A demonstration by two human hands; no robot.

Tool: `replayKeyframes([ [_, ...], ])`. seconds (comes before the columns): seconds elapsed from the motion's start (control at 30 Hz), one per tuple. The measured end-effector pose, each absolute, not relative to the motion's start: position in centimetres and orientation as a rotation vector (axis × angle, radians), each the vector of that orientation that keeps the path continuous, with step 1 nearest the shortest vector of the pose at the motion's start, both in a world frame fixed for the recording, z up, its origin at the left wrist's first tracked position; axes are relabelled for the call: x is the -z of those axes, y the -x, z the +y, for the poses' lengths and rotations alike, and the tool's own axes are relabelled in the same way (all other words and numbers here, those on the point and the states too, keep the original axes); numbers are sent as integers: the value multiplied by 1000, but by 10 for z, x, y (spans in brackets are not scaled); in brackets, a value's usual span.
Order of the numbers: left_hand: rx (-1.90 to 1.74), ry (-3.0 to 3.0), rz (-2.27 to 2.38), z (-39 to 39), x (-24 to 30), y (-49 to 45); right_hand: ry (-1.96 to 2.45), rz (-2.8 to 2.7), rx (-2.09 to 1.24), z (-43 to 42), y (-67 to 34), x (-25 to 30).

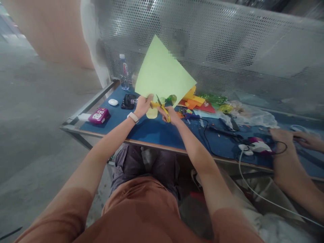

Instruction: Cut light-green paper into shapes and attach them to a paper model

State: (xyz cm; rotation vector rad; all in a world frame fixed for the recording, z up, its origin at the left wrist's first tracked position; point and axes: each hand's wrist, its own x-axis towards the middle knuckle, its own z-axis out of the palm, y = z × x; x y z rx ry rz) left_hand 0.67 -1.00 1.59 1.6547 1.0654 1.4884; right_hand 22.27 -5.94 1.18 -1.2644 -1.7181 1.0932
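A large pale green sheet of paper (pixel 164 71) stands up in front of me over the blue tabletop. My left hand (pixel 143 106) is closed on its lower edge, a pale watch on the wrist. My right hand (pixel 169 114) is closed around a pair of yellow-handled scissors (pixel 166 114). Their dark blade points up and left, close to the paper's lower edge. Just below my left fingers shows a small rounded yellow-green paper piece (pixel 152 113); whether it is joined to the sheet I cannot tell.
Left on the table (pixel 149 131) are a water bottle (pixel 124 72), a white case (pixel 113 102), a black item (pixel 128 102) and a purple pack (pixel 99 115). Orange paper (pixel 193 99), plastic bags (pixel 255 113) and cables lie right, near another person's arm (pixel 286 155). Perforated metal stands behind.
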Motion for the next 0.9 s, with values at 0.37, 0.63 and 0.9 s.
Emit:
replayKeyframes([
  [0.37,-1466,-1684,1057,-6,-13,-6,1261,-1708,-1077,-57,-224,-11],
  [0.63,-1462,-1808,1144,-7,-9,0,1240,-1762,-1041,-55,-225,-11],
  [0.9,-1473,-1782,1156,-9,-13,0,1259,-1756,-1053,-60,-220,-13],
])
